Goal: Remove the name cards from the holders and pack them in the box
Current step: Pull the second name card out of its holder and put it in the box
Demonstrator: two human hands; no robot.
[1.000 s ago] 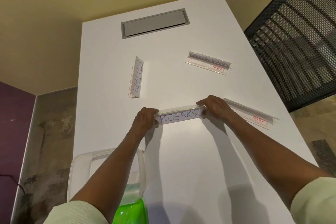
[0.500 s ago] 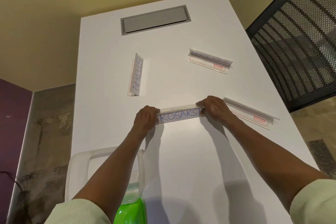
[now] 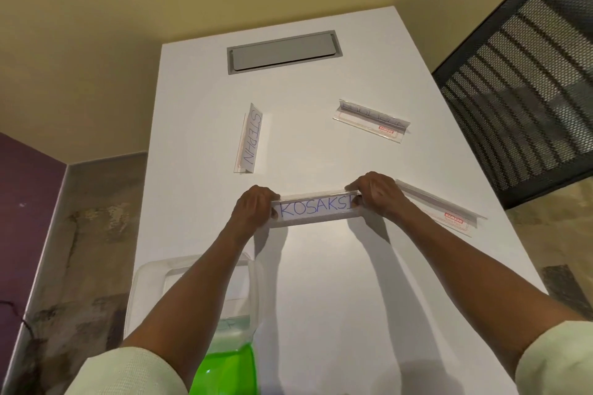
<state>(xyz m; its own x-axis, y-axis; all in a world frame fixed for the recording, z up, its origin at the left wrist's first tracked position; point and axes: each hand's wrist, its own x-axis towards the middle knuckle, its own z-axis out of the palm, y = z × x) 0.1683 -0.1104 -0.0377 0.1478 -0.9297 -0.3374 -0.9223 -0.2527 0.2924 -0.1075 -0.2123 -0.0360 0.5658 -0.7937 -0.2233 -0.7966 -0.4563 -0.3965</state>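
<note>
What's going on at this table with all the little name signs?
A person is gripping the KOSAKSI name holder at both ends, left hand and right hand, with the card not yet out. The STEPHN holder and two more holders lie on the white table. A clear plastic box waits at the near left edge.

A grey cable hatch (image 3: 284, 52) sits flush in the white table (image 3: 337, 298), beside a black mesh chair (image 3: 526, 86).
</note>
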